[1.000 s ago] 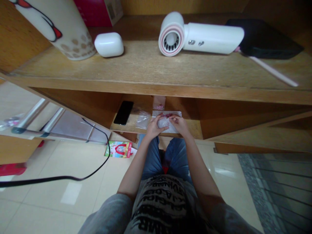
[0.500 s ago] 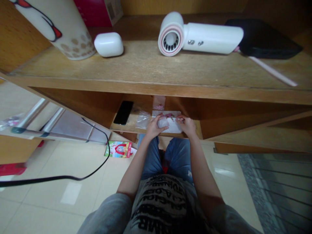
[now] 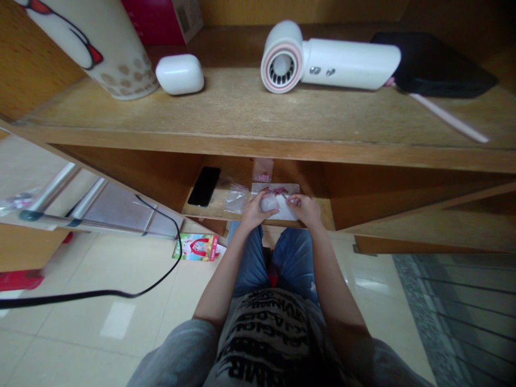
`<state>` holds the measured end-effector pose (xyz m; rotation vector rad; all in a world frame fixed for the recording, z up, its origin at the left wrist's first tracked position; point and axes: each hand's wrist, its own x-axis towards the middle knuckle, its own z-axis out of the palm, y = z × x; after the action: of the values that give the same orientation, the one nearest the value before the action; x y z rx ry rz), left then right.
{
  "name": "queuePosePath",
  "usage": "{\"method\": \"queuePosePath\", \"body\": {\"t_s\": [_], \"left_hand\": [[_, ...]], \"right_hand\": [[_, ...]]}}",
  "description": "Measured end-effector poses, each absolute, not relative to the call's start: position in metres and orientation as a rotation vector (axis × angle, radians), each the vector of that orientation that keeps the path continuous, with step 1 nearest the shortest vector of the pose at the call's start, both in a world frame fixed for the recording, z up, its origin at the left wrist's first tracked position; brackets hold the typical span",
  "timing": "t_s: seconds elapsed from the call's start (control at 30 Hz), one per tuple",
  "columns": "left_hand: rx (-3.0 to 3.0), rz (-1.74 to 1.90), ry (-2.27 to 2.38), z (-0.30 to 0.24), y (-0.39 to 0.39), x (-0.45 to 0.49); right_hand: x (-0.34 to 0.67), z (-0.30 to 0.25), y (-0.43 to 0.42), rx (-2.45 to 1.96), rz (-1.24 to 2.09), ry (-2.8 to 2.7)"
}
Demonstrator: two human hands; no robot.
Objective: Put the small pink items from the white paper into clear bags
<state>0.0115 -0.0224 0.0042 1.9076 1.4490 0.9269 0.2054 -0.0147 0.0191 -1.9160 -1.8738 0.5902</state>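
Left hand (image 3: 257,211), fingers curled, cups white rounded lump (image 3: 269,202) on flat white packet (image 3: 287,213); right hand (image 3: 306,209), fingers pinched together at packet's edge.

1. This is a room in a home.
2. A hair dryer (image 3: 346,63) and an earbud case (image 3: 179,74) lie along the back of a wooden shelf (image 3: 258,115).
3. A phone (image 3: 204,186) lies on the lower shelf (image 3: 209,207).
4. Below is a glossy tiled floor (image 3: 97,317).

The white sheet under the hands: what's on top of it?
Pink bits and a white lump, under the left hand; the right hand hides the near corner.
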Motion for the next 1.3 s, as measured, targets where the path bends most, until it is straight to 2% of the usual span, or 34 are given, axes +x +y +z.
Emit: {"method": "queuePosePath", "body": {"t_s": [0.47,0.87,1.3], "left_hand": [[1.931,0.903,1.448,0.008,-0.023,0.010],[1.917,0.904,1.441,0.007,-0.022,0.010],[1.928,0.844,1.494,0.006,-0.022,0.010]], "right_hand": [[0.184,0.009,-0.010,-1.602,0.809,-1.823],[0.178,0.023,0.019,-1.719,0.616,-1.956],[0.154,0.042,0.048,-1.822,0.601,-2.269]]}}
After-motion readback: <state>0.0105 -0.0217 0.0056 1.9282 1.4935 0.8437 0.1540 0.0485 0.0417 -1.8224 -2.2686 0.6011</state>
